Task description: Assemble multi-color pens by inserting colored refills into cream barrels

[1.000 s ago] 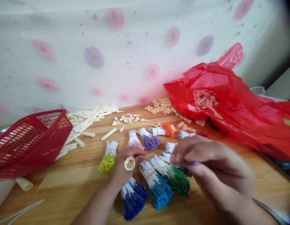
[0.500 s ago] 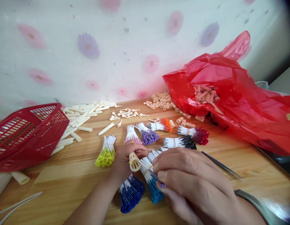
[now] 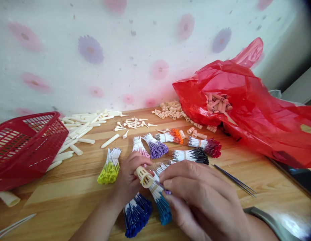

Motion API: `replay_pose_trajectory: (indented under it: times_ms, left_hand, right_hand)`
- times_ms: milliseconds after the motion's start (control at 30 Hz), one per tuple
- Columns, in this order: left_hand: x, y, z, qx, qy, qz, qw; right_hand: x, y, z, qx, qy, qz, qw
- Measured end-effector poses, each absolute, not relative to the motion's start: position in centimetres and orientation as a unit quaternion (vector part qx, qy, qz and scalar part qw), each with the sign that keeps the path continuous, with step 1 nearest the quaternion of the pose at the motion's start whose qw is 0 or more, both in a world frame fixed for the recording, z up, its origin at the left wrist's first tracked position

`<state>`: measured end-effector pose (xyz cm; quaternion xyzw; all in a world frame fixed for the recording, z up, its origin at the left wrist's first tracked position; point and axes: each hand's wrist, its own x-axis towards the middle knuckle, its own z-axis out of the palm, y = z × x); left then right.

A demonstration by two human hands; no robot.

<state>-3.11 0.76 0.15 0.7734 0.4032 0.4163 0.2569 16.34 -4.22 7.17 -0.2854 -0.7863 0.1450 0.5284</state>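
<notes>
My left hand [image 3: 127,175] is closed on a cream plastic tube with a slotted, cage-like end [image 3: 144,177], its open mouth tilted down to the right. In my right hand [image 3: 203,197] is a thin stick with a purple tip [image 3: 168,192], pinched between thumb and fingers. The stick's other end lies close to the tube's mouth; whether it is inside I cannot tell. Below the hands lie rubber-banded bundles of white sticks, one teal-tipped [image 3: 162,204], one dark-blue-tipped [image 3: 137,216]. A yellow-tipped bundle [image 3: 109,167] is left of my left hand.
Purple [image 3: 157,147], orange [image 3: 173,135], black [image 3: 192,155] and dark red bundles [image 3: 207,146] lie beyond the hands. Black tweezers [image 3: 234,179] are at right. A red basket [image 3: 27,150], cream tubes [image 3: 82,129], and a red bag [image 3: 248,110] holding slotted pieces surround them.
My right hand has moved slightly left, bringing the purple-tipped stick closer to the tube. The tube's slotted end has turned a little toward the right. The whole view has shifted slightly.
</notes>
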Motion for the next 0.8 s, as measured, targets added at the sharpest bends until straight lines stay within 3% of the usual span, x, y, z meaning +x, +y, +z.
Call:
replay_pose_trajectory:
  times_ms: [367, 567, 800]
  left_hand:
    - [-3.4, 0.0, 1.0, 0.802, 0.389, 0.358, 0.279]
    - [-3.8, -0.4, 1.5, 0.817, 0.425, 0.346, 0.181]
    - [-3.8, -0.5, 1.3, 0.831, 0.434, 0.336, 0.094]
  right_hand:
    - [16.4, -2.6, 6.1, -0.314, -0.816, 0.067, 0.48]
    - [16.8, -2.2, 5.3, -0.327, -0.834, 0.042, 0.442]
    - [17.0, -1.6, 5.4, -0.33, -0.806, 0.147, 0.469]
